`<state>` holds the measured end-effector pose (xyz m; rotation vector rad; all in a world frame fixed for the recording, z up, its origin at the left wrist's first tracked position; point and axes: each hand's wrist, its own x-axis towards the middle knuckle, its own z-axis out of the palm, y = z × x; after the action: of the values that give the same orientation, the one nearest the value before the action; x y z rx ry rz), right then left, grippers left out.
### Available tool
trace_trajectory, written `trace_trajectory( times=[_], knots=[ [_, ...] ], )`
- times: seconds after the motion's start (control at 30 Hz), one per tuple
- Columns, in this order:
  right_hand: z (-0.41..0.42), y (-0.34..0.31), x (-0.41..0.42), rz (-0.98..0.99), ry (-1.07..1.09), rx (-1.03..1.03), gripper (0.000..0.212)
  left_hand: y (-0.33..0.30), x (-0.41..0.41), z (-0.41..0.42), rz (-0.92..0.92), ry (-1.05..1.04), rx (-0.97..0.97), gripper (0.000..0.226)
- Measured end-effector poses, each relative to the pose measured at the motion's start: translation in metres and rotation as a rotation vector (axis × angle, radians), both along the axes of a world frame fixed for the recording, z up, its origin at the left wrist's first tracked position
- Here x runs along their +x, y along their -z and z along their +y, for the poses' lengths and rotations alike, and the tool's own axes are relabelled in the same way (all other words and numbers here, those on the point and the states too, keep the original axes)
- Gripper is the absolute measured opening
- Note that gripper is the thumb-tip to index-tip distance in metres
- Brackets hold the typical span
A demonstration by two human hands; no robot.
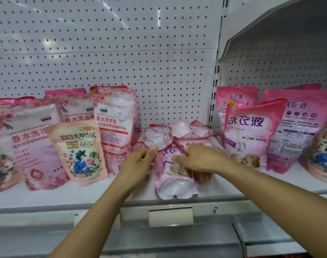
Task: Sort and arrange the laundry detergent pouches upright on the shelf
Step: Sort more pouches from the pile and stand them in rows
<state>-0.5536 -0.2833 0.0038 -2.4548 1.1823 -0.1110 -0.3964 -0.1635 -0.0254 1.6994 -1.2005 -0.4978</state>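
Fingers [177,159] of the right hand [198,158] curl onto a fallen pink pouch [174,175] lying flat mid-shelf [84,196]; the left hand [140,160] pinches the edge of a toppled pouch [157,138] behind it, with upright pouches [112,127] standing on both sides.

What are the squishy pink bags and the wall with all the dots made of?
The pink pouches look like soft, glossy plastic film: they crinkle, sag and catch shiny highlights. The back wall looks like white painted metal pegboard, flat and hard with neat rows of holes, though the pictures can't settle whether it is metal.
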Motion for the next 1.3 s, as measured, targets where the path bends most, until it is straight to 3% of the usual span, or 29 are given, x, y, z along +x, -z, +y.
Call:
trace_trajectory(
  times=[0.1,0.2,0.3,0.4,0.57,0.7,0.83,0.9,0.93,1.0,1.03,1.17,1.3],
  knots=[
    [-0.003,0.008,0.006,-0.029,-0.016,0.001,0.036,0.000,0.003,-0.012,0.078,-0.020,0.214,0.035],
    [0.000,0.009,0.000,-0.081,-0.053,-0.022,0.026,-0.009,0.001,-0.022,0.312,0.005,0.257,0.029],
    [0.011,0.012,-0.014,-0.145,-0.123,-0.103,0.025,-0.012,-0.006,-0.028,0.391,-0.016,0.268,0.033],
    [0.024,0.018,-0.029,-0.203,-0.210,-0.178,0.024,-0.010,-0.012,-0.034,0.479,-0.045,0.244,0.046],
    [0.034,0.018,-0.049,-0.340,-0.275,-0.206,0.025,-0.008,-0.017,-0.029,0.655,-0.026,0.002,0.017],
    [0.034,0.005,-0.052,-0.380,-0.180,-0.224,0.031,-0.022,-0.022,-0.024,0.618,0.063,-0.283,0.016],
    [0.025,-0.037,-0.048,-0.658,-0.038,-0.383,0.052,-0.040,-0.034,-0.020,0.572,0.253,-0.439,0.018],
    [0.019,-0.064,-0.047,-0.574,-0.118,-0.315,0.067,-0.046,-0.037,-0.019,0.542,0.317,-0.468,0.018],
    [0.017,-0.077,-0.047,-0.521,-0.181,-0.238,0.058,-0.049,-0.039,-0.018,0.534,0.332,-0.476,0.018],
    [0.015,-0.094,-0.047,-0.504,-0.271,-0.076,0.018,-0.053,-0.042,-0.017,0.508,0.323,-0.487,0.019],
    [0.013,-0.100,-0.047,-0.512,-0.279,-0.076,0.013,-0.055,-0.042,-0.016,0.468,0.297,-0.485,0.023],
    [0.010,-0.123,-0.049,-0.481,-0.191,-0.295,0.016,-0.066,-0.023,-0.014,0.231,0.079,-0.442,0.024],
    [0.006,-0.146,-0.051,-0.397,-0.140,-0.512,0.018,-0.057,-0.009,-0.017,0.052,-0.044,-0.257,0.027]
  ],
)
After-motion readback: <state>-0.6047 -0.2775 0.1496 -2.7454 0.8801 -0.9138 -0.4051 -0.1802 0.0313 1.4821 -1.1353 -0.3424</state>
